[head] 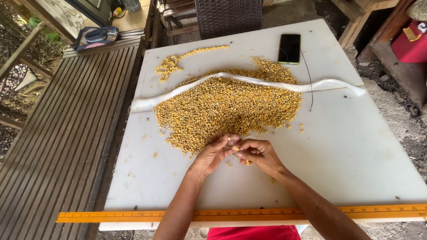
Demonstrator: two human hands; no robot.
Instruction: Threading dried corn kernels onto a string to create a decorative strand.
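Yellow beads heaped mid-frame on the white desk, within easy reach of both hands. Left hand and right hand meeting just below the heap's lower edge, fingertips pinched shut on a few beads, thread too fine to see. Beaded strand laid upper left, apart from the loose heap. Clear plastic strip running across the heap's top. Black phone parked at the top. Orange ruler along the bottom edge.

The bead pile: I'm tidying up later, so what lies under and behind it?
The bead pile rests on the white table. A clear plastic strip runs along its far edge, with more beads and a phone beyond. Whatever lies beneath the beads is covered.
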